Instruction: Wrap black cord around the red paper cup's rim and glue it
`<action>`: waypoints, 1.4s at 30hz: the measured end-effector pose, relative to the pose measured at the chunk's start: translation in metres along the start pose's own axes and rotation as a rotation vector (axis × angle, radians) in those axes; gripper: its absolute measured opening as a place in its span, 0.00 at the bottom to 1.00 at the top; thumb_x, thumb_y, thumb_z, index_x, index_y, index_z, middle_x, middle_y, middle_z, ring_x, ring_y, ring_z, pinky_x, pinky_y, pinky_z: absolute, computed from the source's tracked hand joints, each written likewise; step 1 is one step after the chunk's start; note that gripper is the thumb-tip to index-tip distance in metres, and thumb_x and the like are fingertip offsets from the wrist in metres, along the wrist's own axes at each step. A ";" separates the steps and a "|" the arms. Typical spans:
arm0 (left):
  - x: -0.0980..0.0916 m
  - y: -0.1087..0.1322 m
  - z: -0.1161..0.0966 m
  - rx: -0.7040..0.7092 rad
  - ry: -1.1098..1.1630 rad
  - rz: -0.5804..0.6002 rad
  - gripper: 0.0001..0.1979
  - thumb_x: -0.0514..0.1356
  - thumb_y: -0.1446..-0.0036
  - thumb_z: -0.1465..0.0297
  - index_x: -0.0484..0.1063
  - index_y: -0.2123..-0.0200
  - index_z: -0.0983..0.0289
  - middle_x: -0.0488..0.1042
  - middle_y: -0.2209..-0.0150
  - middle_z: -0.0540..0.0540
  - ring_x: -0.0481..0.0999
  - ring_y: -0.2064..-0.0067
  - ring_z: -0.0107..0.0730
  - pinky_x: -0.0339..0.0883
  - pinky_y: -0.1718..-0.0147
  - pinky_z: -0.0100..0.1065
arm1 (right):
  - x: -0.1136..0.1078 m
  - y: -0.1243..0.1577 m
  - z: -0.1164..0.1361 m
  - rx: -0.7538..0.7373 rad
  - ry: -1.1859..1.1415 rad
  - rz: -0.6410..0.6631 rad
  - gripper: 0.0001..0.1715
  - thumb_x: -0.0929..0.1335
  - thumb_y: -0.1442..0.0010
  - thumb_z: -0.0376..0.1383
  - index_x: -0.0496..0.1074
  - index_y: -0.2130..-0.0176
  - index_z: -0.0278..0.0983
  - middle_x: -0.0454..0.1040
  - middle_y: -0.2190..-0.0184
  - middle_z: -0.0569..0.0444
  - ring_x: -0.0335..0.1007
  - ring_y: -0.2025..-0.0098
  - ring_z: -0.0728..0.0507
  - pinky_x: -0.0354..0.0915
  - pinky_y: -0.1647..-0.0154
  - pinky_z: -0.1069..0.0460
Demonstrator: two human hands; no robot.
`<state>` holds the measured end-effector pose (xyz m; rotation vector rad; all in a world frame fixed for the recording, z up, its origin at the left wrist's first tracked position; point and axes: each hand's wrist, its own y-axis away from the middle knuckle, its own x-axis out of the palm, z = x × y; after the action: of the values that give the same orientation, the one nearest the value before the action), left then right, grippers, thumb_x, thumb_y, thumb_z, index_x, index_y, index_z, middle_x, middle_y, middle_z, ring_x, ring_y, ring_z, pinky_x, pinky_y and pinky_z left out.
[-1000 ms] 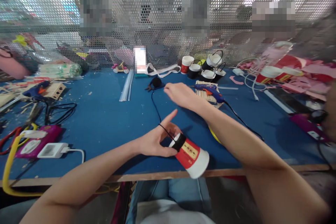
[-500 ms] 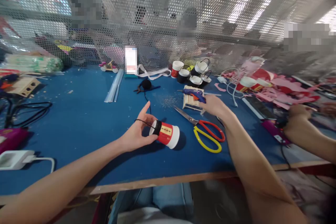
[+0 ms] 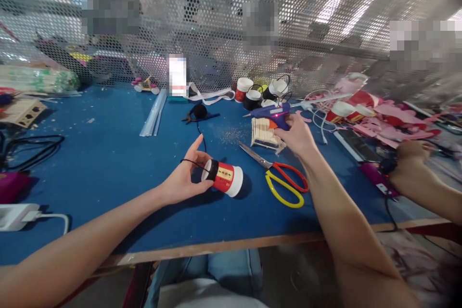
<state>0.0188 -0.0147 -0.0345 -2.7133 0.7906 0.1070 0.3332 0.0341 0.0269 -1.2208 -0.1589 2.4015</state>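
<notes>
The left hand [image 3: 182, 180] is closed around the black-banded end of a red-and-white paper cup [image 3: 225, 179], which is tipped on its side over the near middle of the blue table [image 3: 108, 163], with the forefinger sticking up. The right hand [image 3: 296, 135] is wrapped around the handle of a blue glue gun [image 3: 269, 113], just above a stack of wooden sticks [image 3: 263, 132]. Red-and-yellow scissors [image 3: 285, 182] lie between the two arms, and another person's hand [image 3: 411, 163] rests further right.

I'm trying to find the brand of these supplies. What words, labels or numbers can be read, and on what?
Nothing reads clearly.
Red and white paper cup in the left hand: yellow label with dark marks, too blurred to read.
White upright card by the mesh wall: pixelated, unreadable.
Blue plastic glue gun in the right hand: no lettering visible.
</notes>
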 end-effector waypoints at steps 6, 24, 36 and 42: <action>-0.007 -0.004 0.000 0.044 -0.058 -0.043 0.50 0.64 0.50 0.73 0.33 0.33 0.54 0.67 0.53 0.57 0.70 0.54 0.36 0.64 0.52 0.42 | -0.013 0.048 0.041 -0.058 -0.322 0.292 0.15 0.72 0.52 0.42 0.73 0.67 0.35 0.74 0.76 0.53 0.70 0.74 0.45 0.67 0.73 0.50; -0.020 -0.012 0.003 0.041 -0.106 -0.101 0.48 0.64 0.51 0.72 0.39 0.34 0.56 0.67 0.52 0.59 0.71 0.53 0.39 0.65 0.50 0.46 | 0.005 0.105 0.055 -0.414 -0.096 0.317 0.06 0.67 0.46 0.38 0.73 0.71 0.41 0.73 0.80 0.54 0.72 0.77 0.43 0.69 0.77 0.50; -0.019 -0.013 0.000 0.007 -0.079 -0.113 0.47 0.65 0.53 0.73 0.43 0.34 0.57 0.67 0.51 0.60 0.71 0.53 0.39 0.65 0.50 0.46 | 0.003 0.112 0.052 -0.594 -0.010 0.346 0.08 0.64 0.43 0.36 0.73 0.67 0.41 0.75 0.75 0.53 0.72 0.76 0.45 0.68 0.75 0.51; -0.019 -0.014 0.000 0.011 -0.083 -0.123 0.48 0.65 0.53 0.74 0.42 0.34 0.57 0.67 0.51 0.60 0.71 0.54 0.37 0.67 0.51 0.45 | 0.001 0.112 0.052 -0.644 0.006 0.333 0.09 0.63 0.43 0.34 0.73 0.65 0.40 0.76 0.75 0.53 0.72 0.76 0.45 0.68 0.76 0.52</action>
<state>0.0103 0.0063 -0.0276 -2.7198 0.5969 0.1858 0.2543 -0.0613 0.0250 -1.6301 -0.8407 2.7329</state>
